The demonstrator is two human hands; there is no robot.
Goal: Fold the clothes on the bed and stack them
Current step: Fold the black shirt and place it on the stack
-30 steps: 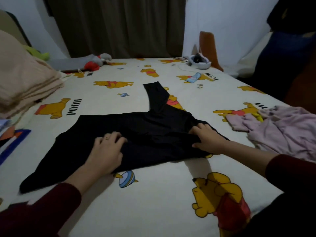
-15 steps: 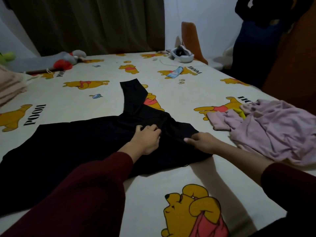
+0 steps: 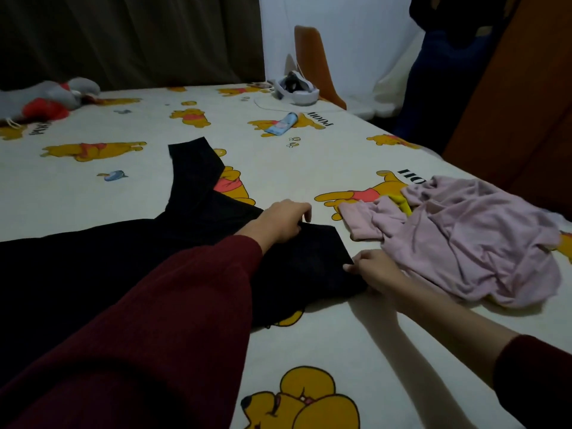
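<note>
While the black garment (image 3: pixel 130 258) stretched leftward from both hands, the left hand (image 3: pixel 283 219) and right hand (image 3: pixel 371 267) pinched its right-end corners.

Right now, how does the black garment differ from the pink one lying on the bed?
The black garment is spread flat; the pink garment lies crumpled in a heap. The left hand and right hand grip the black garment's end; neither grips the pink garment. Both lie on the printed bedsheet, still unfolded.
</note>
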